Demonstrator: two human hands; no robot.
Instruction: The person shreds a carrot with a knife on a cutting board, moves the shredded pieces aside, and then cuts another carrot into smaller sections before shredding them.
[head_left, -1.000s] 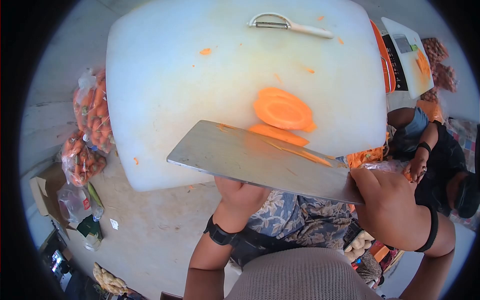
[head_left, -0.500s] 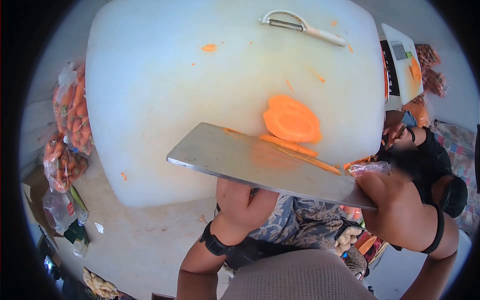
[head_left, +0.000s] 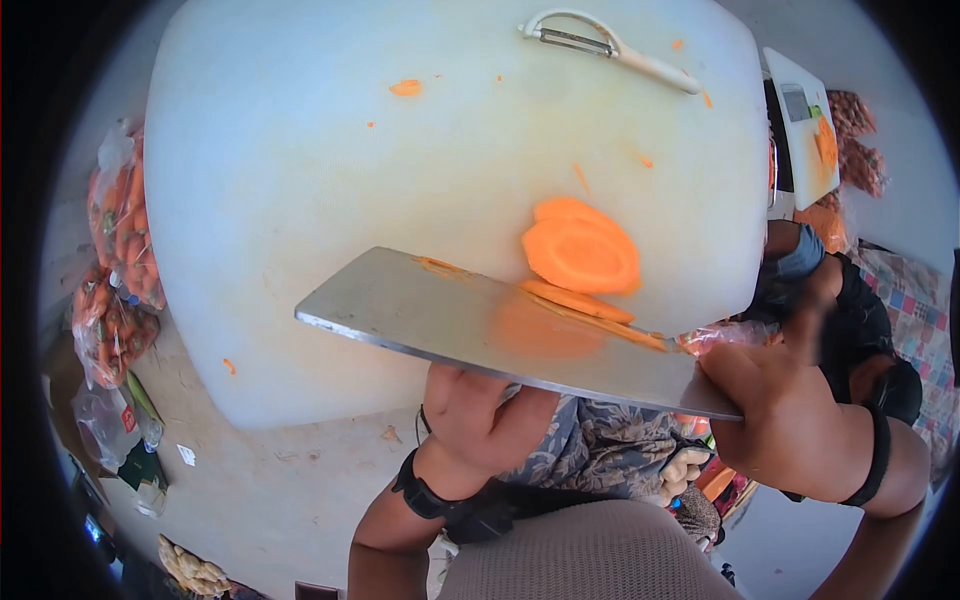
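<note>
A wide steel cleaver lies tilted across the near part of the white cutting board. My right hand is closed at its right end, where the handle is hidden in my grip. Carrot shreds cling along the blade's far edge. Just beyond that edge are overlapping oval carrot slices, with another slice tight against the blade. My left hand is below the cleaver at the board's near side; the blade covers its fingers, so what they hold does not show.
A white peeler rests at the board's far right, with small carrot scraps scattered about. Bags of carrots stand on the floor at left. On the right, another person sits near a second cutting board.
The cleaver has shifted slightly left with my right hand, while the view has also moved a little. The carrot slices stay by the blade's far edge.
</note>
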